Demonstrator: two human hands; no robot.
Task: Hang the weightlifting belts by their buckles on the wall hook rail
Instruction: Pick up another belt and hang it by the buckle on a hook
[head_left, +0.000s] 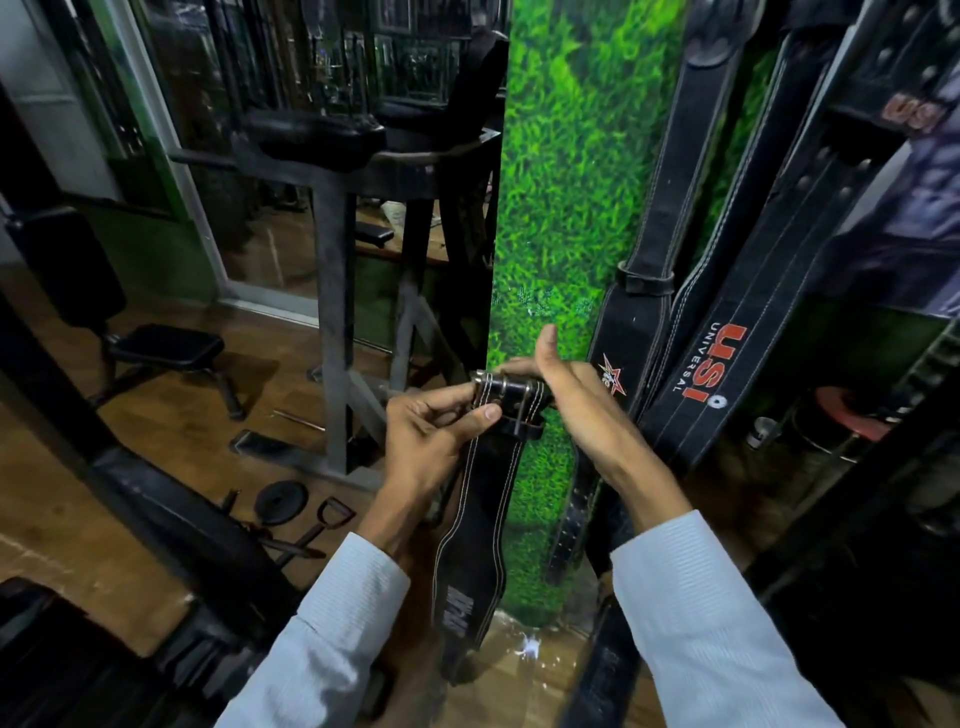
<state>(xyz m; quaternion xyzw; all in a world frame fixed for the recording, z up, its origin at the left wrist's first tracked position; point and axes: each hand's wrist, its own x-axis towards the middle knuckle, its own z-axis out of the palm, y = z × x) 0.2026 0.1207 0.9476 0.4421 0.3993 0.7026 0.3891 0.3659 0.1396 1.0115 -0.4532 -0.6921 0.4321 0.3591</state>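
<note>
1. Head view: my left hand (434, 434) pinches the buckle (511, 395) of the black belt (478, 545), thumb curled on its strap; my right hand (566, 387) cups the buckle's far end, thumb up.
2. The belt dangles in front of the grass-print wall (566, 182), beside the hung belts (691, 364).
3. I should keep the buckle frame level and open; the hook rail is out of sight.

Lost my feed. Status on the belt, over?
Both hands, left hand and right hand, grip the belt at its buckle. Not yet hung. Hung belts right; path clear.
</note>
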